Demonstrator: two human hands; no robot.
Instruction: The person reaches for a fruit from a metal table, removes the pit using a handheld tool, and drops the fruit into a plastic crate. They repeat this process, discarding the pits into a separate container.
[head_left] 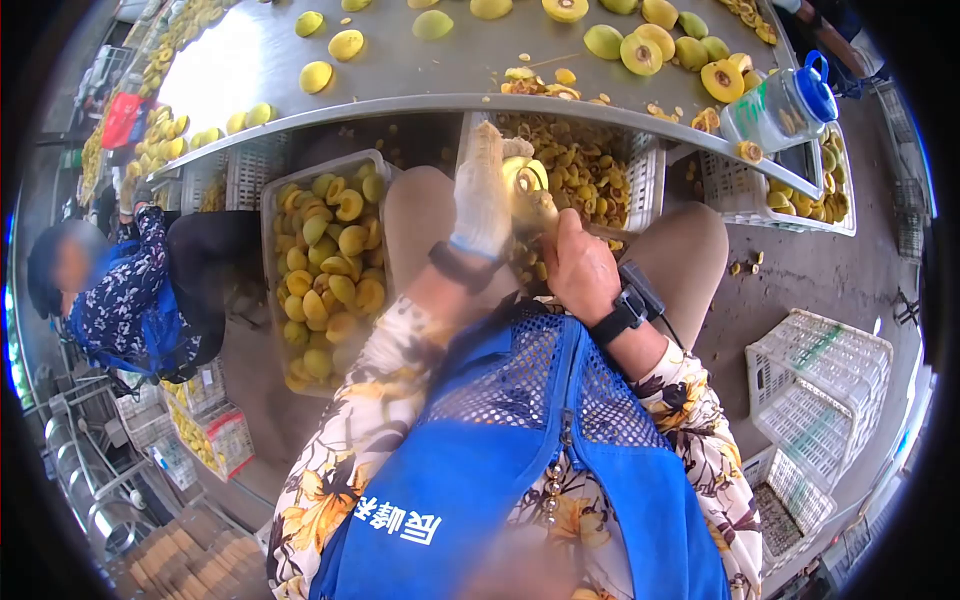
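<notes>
My left hand (482, 195), in a stained whitish glove, is closed around a yellow peach half (530, 176) between my knees. Bare and curled, my right hand (583, 262) is right beside that fruit, its fingers closed on something small that blur and the hand mostly hide. A dark curved edge shows against the cut flesh. Below and beyond both hands stands a crate (648, 185) of brownish-yellow fruit scraps (585, 170). By my left knee is a pale bin (272, 235) filled with yellow-green peach halves (325, 260).
A metal table (400, 60) crosses ahead, with whole and cut peaches (640, 52) and a blue-capped water bottle (770, 110) near its edge. White crates (820, 385) stand on the floor at right. Another person (130, 290) sits at far left.
</notes>
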